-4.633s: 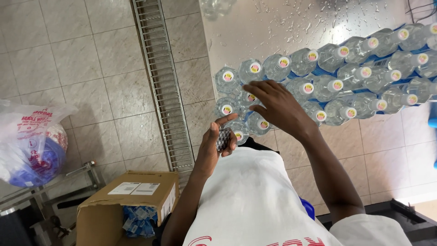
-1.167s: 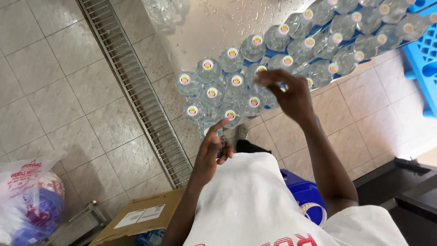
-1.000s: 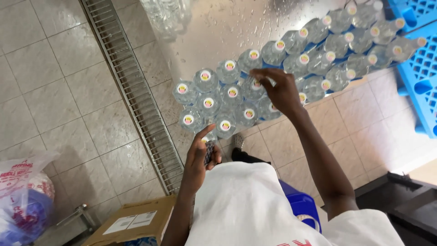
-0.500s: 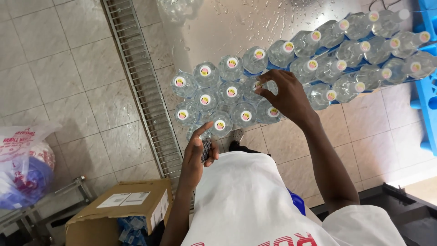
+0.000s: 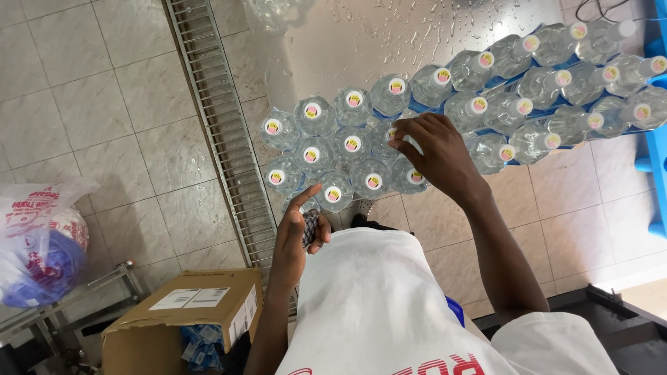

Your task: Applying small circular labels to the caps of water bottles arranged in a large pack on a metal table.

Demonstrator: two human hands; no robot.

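Bottle cap (image 5: 393,133) under right hand (image 5: 434,156) fingertips, mid-cluster of upright water bottles (image 5: 347,146) on wet steel table (image 5: 347,48); fingers curled, pinching at cap. Left hand (image 5: 295,236), nearer body below cluster, loosely closed on small dark stack (image 5: 310,228), forefinger extended.

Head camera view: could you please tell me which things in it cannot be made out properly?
- Small dark bundle in the left hand: mostly covered by the curled fingers, so its kind is unclear.
- Bottle cap under the right hand: hidden by the fingertips.
- Cardboard box: its blue contents lie in shadow and too small to identify.
- Blue crate: cut off by the right edge.
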